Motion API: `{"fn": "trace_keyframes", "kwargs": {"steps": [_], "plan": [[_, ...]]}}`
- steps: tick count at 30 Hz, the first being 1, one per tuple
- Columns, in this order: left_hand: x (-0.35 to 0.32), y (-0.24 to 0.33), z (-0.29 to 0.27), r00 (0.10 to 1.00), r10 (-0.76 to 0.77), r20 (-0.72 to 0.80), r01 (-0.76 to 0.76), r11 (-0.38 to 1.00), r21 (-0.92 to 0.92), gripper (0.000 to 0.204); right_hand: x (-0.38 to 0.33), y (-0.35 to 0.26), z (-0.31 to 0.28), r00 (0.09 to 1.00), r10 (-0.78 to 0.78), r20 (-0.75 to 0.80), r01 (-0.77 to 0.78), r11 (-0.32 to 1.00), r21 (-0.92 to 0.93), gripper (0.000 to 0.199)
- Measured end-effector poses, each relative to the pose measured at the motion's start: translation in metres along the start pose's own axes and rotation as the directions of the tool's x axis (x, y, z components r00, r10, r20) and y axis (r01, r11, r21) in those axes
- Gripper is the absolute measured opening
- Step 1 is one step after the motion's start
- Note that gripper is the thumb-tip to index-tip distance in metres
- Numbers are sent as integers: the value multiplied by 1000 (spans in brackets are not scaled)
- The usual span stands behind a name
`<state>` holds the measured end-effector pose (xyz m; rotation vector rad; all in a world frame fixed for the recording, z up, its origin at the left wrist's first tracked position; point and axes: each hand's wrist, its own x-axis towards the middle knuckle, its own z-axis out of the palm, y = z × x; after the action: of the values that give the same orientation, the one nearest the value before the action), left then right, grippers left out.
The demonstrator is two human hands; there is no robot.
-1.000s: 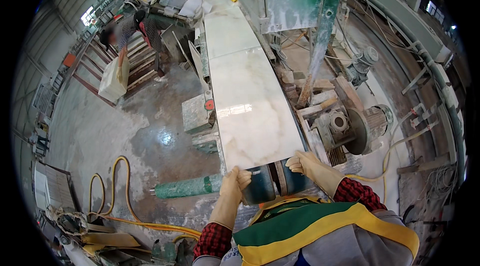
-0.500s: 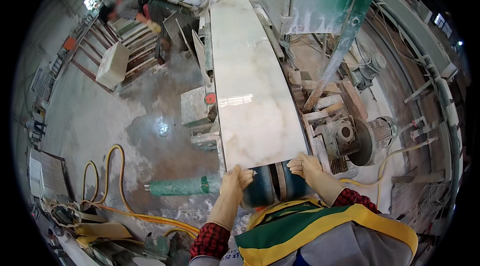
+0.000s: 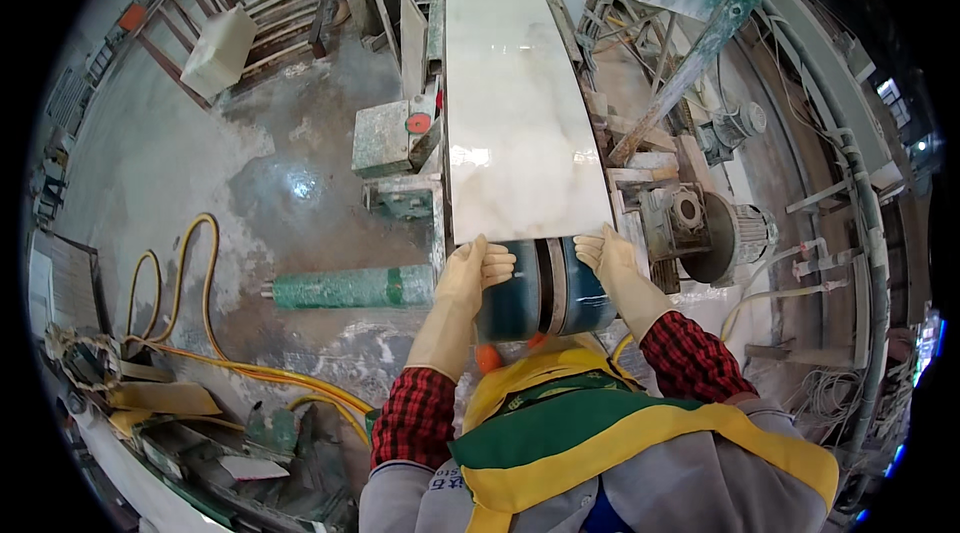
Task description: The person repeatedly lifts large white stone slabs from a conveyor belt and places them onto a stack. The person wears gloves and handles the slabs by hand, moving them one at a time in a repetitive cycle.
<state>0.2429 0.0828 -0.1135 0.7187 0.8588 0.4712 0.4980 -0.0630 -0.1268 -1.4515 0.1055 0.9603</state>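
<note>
A long polished white stone slab [image 3: 530, 123] with faint beige veining lies on a conveyor and runs away from me. I wear cream rubber gloves over red-and-black checked sleeves. My left hand [image 3: 474, 268] is closed at the slab's near left corner, thumb up by the edge and fingers curled inward. At the near right corner my right hand [image 3: 609, 258] is closed in the same way, its fingers bent at the edge. Just below the slab's near edge, between my hands, shows the dark blue conveyor roller [image 3: 510, 293] with a dark band round its middle.
A green roller [image 3: 350, 287] sticks out to the left. Yellow hoses [image 3: 255, 367] loop over the wet floor. On the right stand a motor [image 3: 740, 238] and a slanted metal beam [image 3: 700, 68]. At the far left a pale block [image 3: 220, 51] rests on a rack, near a partly visible person.
The view has tilted downward, so the slab's near edge, my hands and the surroundings all sit higher in the picture. Both hands remain at the slab's near corners.
</note>
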Motion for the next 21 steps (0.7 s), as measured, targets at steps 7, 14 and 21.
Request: {"fn": "trace_keyframes", "kwargs": {"steps": [7,14,21], "plan": [[-125,-55,-98,935,48,-351,-84,993,-88,54,-49,33,-23,964,-30,265,115,942,-314,47],[-348,-136,-215,369,265,-891,-486,872,58,48,-93,87,-11,655,324,683,187,806,-561,58],[-564,-265,-125,-331,665,-670,380,743,551,56,-100,169,39,376,563,736,372,635,-677,53]]}}
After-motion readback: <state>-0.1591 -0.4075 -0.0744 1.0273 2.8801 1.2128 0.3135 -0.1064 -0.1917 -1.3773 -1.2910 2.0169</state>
